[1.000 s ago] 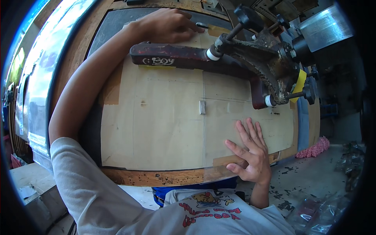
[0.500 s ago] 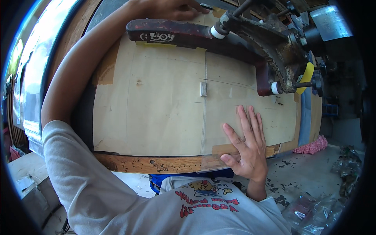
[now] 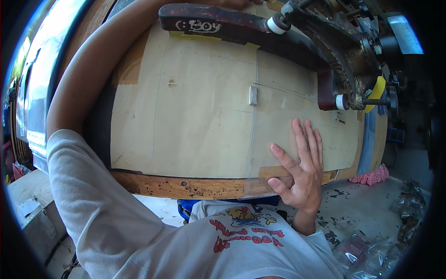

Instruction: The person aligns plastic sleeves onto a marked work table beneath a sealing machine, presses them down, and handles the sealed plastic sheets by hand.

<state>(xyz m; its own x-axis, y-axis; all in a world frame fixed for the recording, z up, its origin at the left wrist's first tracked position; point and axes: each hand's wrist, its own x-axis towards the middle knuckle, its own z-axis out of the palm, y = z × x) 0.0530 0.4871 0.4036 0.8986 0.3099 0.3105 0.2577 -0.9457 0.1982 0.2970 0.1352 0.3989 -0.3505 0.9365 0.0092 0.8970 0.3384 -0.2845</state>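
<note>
Head view: right hand (image 3: 303,180), lower right, fingers spread, grasping nothing, over cream sheet (image 3: 202,104), frame centre; left hand (image 3: 236,3), top edge, cut off, grip not discernible. Even, flat pressure probably steadies the sheet best.

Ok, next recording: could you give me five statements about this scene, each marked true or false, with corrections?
1. The right hand is spread over the pale sheet. True.
2. The left hand is fully in view. False: only part of the left hand shows, at the top edge.
3. A small whitish piece lies on the pale sheet. True.
4. The right hand grips the dark bar. False: it is apart from the dark bar.
5. The pink bundle is off the pale sheet, to its right. True.
</note>
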